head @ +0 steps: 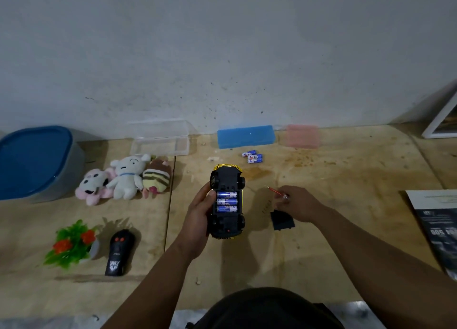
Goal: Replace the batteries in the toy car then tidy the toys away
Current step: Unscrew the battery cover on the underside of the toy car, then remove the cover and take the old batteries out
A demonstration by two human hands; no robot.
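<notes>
At frame centre, the toy car (pixel 227 201) shows a matt black plastic underside edged by glossy gold bodywork. The batteries (pixel 227 201) in it have shiny blue wrappers. Left of it, three plush toys (pixel 123 179) look soft and fuzzy. The floor (pixel 333 180) resembles rough, stained plywood.

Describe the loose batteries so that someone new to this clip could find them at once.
Find the blue case lying against the wall at the far edge of the floor. Just in front of its right half lie the loose batteries, a small blue-and-white cluster. Unlike the three batteries seated in the upturned toy car, these lie bare on the floor.
</notes>
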